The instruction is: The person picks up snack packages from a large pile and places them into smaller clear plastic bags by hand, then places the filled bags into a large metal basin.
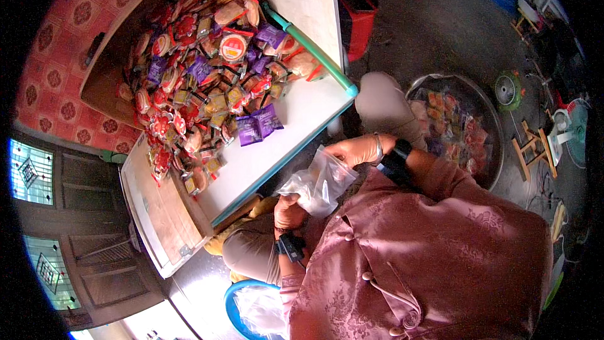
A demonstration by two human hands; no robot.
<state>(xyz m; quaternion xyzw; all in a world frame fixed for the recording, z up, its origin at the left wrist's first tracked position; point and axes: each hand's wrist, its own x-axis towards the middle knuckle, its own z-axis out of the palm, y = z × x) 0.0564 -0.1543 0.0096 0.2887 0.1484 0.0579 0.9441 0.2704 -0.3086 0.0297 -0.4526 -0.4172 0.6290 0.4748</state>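
Observation:
A clear plastic bag with something whitish showing in its lower part is held over my lap. My left hand has its fingers closed on the bag's lower left side. At the upper right edge of the bag, my right hand grips the plastic, its fingertips partly hidden by it. Just beyond my hands is a white tabletop heaped with small wrapped snacks. Two purple packets lie at the pile's near edge.
A wooden board borders the tabletop on the left, and a green pole on the right. On the floor to the right sits a round metal tray of wrapped snacks. A blue-rimmed basket with clear plastic bags stands beside me.

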